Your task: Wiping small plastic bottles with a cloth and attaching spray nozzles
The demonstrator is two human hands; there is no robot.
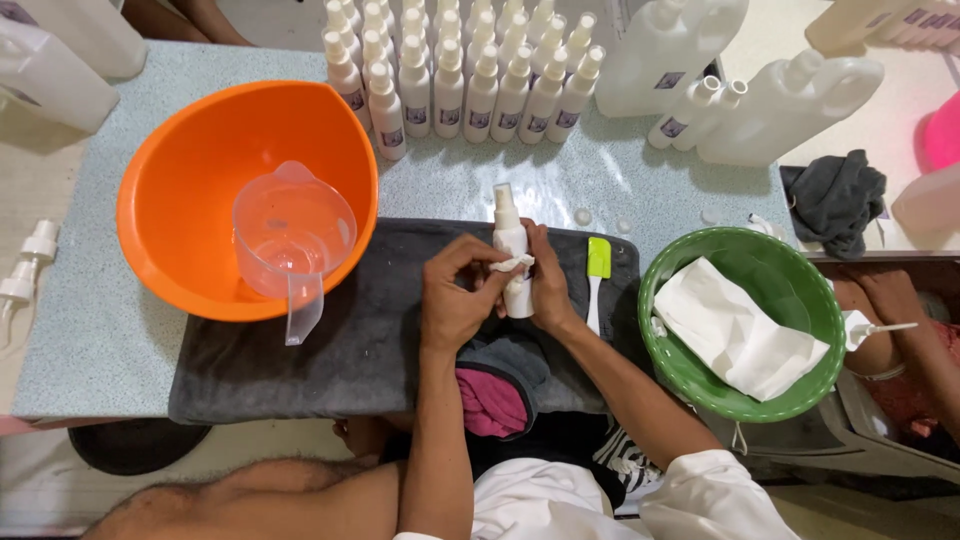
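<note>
Both hands (500, 290) grip an upright white spray bottle (511, 250), label peeling.

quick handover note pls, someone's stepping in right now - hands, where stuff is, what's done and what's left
Right hand: wrapped around a small white plastic spray bottle, held upright over the dark grey towel.
Left hand: pinching a small white label or strip against the bottle's front.
Nearby: lime green spatula beside the bottle; clear measuring jug inside the orange bowl; white cloth in the green bowl.
Done: rows of capped, labelled small white bottles stand at the table's back.
Left: the strip on the held bottle is not yet flat.
</note>
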